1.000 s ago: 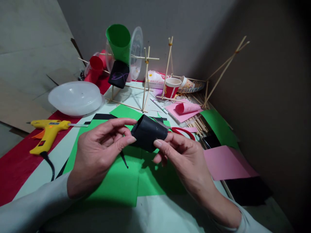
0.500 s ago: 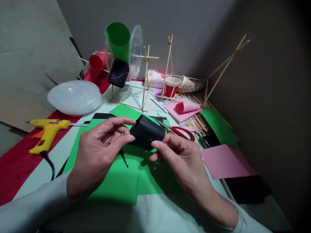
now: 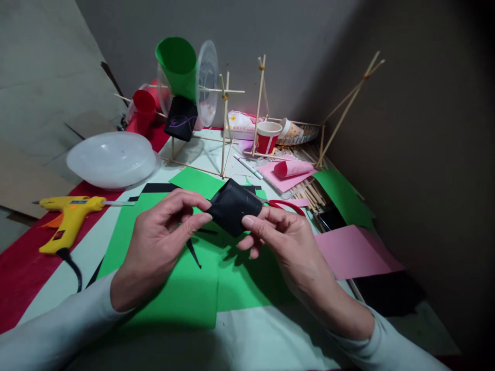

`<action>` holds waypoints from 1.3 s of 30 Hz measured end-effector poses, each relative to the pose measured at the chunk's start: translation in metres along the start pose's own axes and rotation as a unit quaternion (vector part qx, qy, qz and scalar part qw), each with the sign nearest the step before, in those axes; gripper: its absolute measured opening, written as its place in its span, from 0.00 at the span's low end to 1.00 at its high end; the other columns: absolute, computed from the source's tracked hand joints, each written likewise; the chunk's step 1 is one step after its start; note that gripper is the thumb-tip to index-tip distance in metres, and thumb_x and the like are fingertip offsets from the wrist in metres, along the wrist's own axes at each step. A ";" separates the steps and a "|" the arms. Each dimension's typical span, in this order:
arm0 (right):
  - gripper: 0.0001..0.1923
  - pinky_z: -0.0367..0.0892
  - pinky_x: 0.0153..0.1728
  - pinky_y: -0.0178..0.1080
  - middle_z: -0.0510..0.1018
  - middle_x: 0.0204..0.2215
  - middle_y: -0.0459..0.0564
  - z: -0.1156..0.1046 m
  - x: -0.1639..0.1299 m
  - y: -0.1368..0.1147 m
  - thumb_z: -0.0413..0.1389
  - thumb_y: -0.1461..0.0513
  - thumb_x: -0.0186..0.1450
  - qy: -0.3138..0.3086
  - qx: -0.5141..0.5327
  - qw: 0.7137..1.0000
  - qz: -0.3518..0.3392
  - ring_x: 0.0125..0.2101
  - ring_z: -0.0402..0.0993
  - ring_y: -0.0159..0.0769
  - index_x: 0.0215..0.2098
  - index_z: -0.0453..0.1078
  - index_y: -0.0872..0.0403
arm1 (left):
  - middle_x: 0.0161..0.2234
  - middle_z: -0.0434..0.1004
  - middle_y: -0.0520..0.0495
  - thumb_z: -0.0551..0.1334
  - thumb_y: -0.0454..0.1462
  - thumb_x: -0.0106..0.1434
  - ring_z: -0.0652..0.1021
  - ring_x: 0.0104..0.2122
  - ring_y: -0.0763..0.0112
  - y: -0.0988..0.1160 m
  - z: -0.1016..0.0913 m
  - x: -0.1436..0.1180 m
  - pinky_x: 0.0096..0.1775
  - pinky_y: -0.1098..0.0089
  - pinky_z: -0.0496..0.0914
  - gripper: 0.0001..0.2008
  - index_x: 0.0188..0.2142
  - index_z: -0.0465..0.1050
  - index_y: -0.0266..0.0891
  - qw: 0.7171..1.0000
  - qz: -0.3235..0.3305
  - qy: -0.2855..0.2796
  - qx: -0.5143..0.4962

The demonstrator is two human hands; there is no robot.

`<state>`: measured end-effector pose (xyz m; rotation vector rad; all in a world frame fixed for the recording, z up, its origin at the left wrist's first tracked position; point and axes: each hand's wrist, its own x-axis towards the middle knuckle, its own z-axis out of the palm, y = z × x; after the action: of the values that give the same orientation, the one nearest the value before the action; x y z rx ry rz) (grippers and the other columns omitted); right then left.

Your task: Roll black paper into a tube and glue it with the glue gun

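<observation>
A rolled tube of black paper [image 3: 236,207] is held in the air between both hands, its open end tilted up and to the left. My left hand [image 3: 166,237] pinches the tube's left edge between thumb and forefinger. At its right end, my right hand [image 3: 284,245] grips it with the thumb in front and fingers behind. Beneath them lie green paper sheets [image 3: 181,299], with thin black strips [image 3: 193,252] on top. Red-handled scissors [image 3: 286,206] lie just behind the tube, partly hidden by it.
A yellow glue gun [image 3: 67,219] lies at left, near white plastic lids [image 3: 112,159]. Behind stands a stick frame [image 3: 224,129] bearing a plastic-disc wheel with a green paper cone [image 3: 176,67]. Further right are another stick frame [image 3: 344,113], a red paper cup [image 3: 267,138] and pink paper [image 3: 358,252].
The view has shifted slightly, so most things sit a little further left. My left fingers have slid to the tube's lower left edge, and the tube is turned slightly.
</observation>
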<state>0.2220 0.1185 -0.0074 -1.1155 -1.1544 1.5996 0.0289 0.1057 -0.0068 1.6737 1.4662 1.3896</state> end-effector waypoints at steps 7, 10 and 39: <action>0.16 0.68 0.22 0.29 0.80 0.19 0.47 0.004 -0.002 0.000 0.68 0.57 0.60 -0.002 0.009 1.000 0.000 0.22 0.80 0.32 0.22 0.71 0.55 | 0.28 0.69 0.53 0.64 0.38 0.64 0.69 0.23 0.75 -0.003 0.000 -0.001 0.25 0.73 0.64 0.09 0.27 0.70 0.41 0.997 -0.028 -0.046 -0.048; 0.15 0.70 0.22 0.30 0.80 0.20 0.46 0.005 -0.003 0.002 0.69 0.57 0.59 -0.004 0.008 1.000 -0.009 0.24 0.81 0.34 0.22 0.72 0.55 | 0.28 0.67 0.54 0.62 0.38 0.66 0.70 0.22 0.75 -0.003 0.000 -0.003 0.26 0.72 0.64 0.11 0.27 0.68 0.41 0.996 -0.039 -0.060 -0.060; 0.17 0.60 0.22 0.32 0.74 0.21 0.43 -0.006 0.003 0.004 0.62 0.50 0.66 -0.055 -0.059 0.994 -0.073 0.21 0.65 0.26 0.31 0.73 0.55 | 0.30 0.70 0.53 0.69 0.39 0.61 0.68 0.30 0.73 -0.009 -0.005 -0.004 0.30 0.72 0.61 0.08 0.27 0.75 0.41 0.996 -0.068 -0.043 -0.037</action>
<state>0.2268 0.1218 -0.0129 -1.0026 -1.3870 1.5121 0.0210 0.1031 -0.0144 1.5397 1.4347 1.2677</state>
